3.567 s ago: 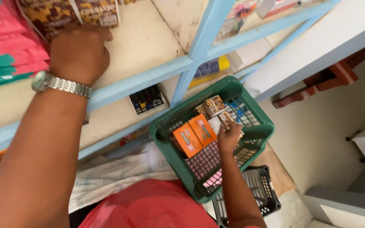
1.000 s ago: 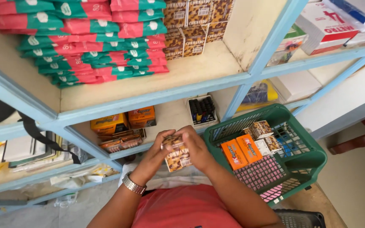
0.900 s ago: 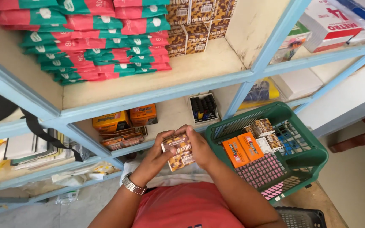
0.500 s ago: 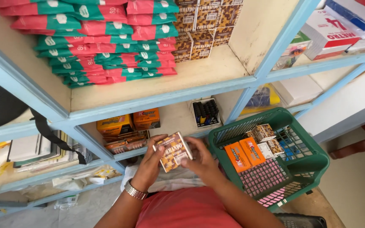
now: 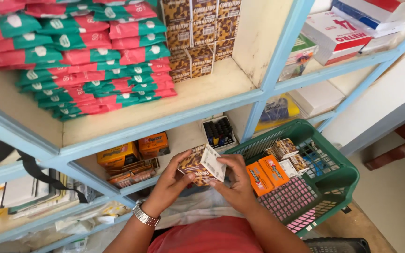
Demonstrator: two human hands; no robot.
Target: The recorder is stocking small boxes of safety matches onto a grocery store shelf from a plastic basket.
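Note:
Both hands hold one small brown patterned carton (image 5: 198, 166) in front of my chest, tilted so its white end flap faces up. My left hand (image 5: 170, 183), with a metal watch on the wrist, grips the carton's left side. Its right side, near the white flap, is pinched by my right hand (image 5: 235, 185). Just right of the hands hangs a green plastic basket (image 5: 338, 185) holding two orange boxes (image 5: 264, 173), several small patterned cartons and pink packs. A stack of matching brown patterned cartons (image 5: 194, 35) stands on the upper shelf.
Blue-framed shelves (image 5: 165, 122) hold stacked pink-and-green packets (image 5: 85, 61), orange boxes (image 5: 132, 152) and a small box of dark items (image 5: 218, 132) on the lower shelf. White and red boxes (image 5: 348, 28) sit at the upper right. A dark basket (image 5: 338, 244) is on the floor below.
My view moved from the basket to the shelves. My hands came together on the brown carton and turned it, so its white end now faces up.

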